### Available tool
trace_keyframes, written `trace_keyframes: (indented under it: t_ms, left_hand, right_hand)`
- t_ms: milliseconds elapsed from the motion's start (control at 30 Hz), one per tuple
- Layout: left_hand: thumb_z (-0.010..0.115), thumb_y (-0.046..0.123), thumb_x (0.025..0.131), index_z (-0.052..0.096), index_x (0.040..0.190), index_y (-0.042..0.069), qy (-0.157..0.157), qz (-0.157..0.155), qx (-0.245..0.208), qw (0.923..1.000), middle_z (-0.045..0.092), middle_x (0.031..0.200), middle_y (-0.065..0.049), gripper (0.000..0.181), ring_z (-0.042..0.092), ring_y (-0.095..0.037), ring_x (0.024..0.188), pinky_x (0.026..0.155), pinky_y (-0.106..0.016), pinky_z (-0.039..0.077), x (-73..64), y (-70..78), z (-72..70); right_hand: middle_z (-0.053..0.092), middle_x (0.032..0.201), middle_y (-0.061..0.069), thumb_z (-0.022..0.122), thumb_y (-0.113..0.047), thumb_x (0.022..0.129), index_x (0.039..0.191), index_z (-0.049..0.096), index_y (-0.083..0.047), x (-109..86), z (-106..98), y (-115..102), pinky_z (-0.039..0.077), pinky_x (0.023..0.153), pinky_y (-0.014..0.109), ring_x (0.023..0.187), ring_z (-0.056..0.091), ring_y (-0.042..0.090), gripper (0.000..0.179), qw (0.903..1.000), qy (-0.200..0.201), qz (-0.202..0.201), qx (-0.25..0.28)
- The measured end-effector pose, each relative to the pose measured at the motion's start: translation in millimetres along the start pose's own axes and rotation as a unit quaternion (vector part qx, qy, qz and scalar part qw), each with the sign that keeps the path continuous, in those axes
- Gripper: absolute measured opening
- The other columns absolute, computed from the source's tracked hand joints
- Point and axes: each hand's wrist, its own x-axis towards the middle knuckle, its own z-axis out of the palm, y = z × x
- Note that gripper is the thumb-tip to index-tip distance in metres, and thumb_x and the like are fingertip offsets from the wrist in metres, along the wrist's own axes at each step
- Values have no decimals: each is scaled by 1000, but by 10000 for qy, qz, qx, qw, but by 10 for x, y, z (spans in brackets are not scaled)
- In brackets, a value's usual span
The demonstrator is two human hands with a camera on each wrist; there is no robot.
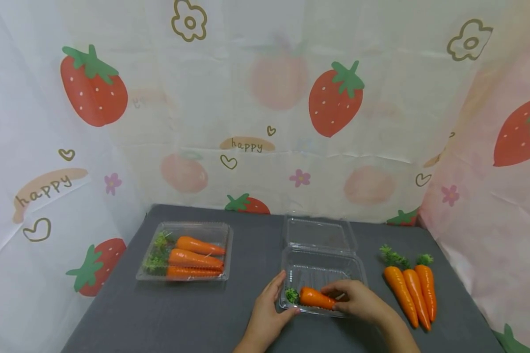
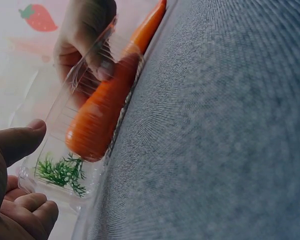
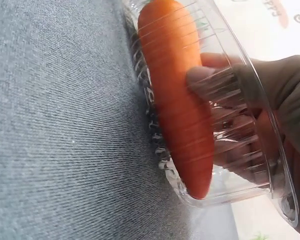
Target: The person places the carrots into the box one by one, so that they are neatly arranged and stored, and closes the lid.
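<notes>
A hinged clear plastic box [image 1: 324, 267] stands with its lid raised at the back. Along its front side lies an orange carrot [image 1: 314, 298], its green leafy top [image 1: 292, 295] in the front left corner. My left hand [image 1: 267, 311] holds the box's front left corner, thumb at the front and fingers along the left side. Reaching inside, my right hand [image 1: 357, 299] pinches the carrot near its narrow end. Through the wall in the right wrist view, the thumb [image 3: 202, 82] presses against the carrot [image 3: 177, 90]. Some of the right fingers are hidden behind it.
Three carrots [image 1: 412, 294] with green tops lie bunched on the grey table [image 1: 256, 245] right of the box. A second clear box [image 1: 227, 250], holding three carrots, sits at the left. Strawberry-print curtains [image 1: 247, 98] enclose the table's back and sides.
</notes>
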Motion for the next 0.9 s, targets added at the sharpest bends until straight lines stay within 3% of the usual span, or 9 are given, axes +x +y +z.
trace_keyframes:
  t_ms: [267,367,533,633,733,900]
  left_hand:
    - [89,15,81,43,154,0,-59,-104,23,9999,41,160,-16,87,45,-37,143,114,-43,42,9,-2,-11]
    - [88,15,81,43,154,0,-57,-121,26,9999,41,160,-16,87,45,-37,143,114,-43,42,9,3,-10]
    - [88,11,80,43,153,-1,-35,-56,13,10000,42,160,-16,87,45,-37,143,114,-43,42,9,11,12]
    - [88,10,80,43,153,-1,-3,16,49,10000,43,159,-17,87,46,-36,142,114,-42,42,1,12,22]
    - [89,9,79,43,153,-1,40,47,80,9999,43,159,-17,87,47,-36,141,114,-42,42,-5,5,21]
    - [88,9,80,43,154,0,22,-14,89,10000,42,160,-15,87,47,-37,141,114,-43,42,-2,-16,11]
  right_hand:
    - [73,119,8,75,-11,93,127,71,-11,-7,-5,-45,61,83,27,105,70,23,34,9992,-47,248,298]
    - [72,121,10,73,-13,96,129,70,-8,-26,-1,-39,61,84,27,106,70,24,34,9992,120,216,329]
    - [72,122,14,71,-14,98,127,69,-2,-103,45,-20,61,86,28,106,70,26,32,9946,910,-505,25]
    - [73,118,12,73,-8,95,122,71,-2,-149,96,-31,63,83,30,103,71,25,27,9819,1567,-1040,-205]
    - [75,113,7,75,-1,91,117,74,-4,-184,139,-37,63,79,27,99,72,20,26,9635,2217,-1439,-432]
    - [76,108,6,82,9,80,114,75,-6,-237,161,-7,60,79,20,96,71,14,37,9214,3258,-1909,-914]
